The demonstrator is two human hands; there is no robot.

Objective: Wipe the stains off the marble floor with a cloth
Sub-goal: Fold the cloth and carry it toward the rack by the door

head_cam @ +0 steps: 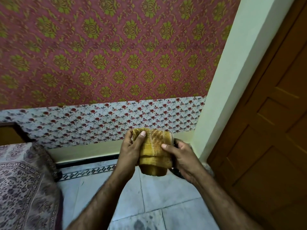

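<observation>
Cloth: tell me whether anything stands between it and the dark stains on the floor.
Nothing visible does. The left hand and right hand grip the folded cloth in the air. The dark stains lie uncovered on the marble floor below.

The cloth (pixel 154 153) hides the fingers of the left grip (pixel 131 150) behind it; only the thumb shows. A dark thing (pixel 176 172) under the right grip (pixel 181 159) is mostly covered and cannot be identified. The stains (pixel 144 224) are cut off by the bottom edge, the bed (pixel 25 188) by the left edge and the door (pixel 274 130) by the right.
</observation>
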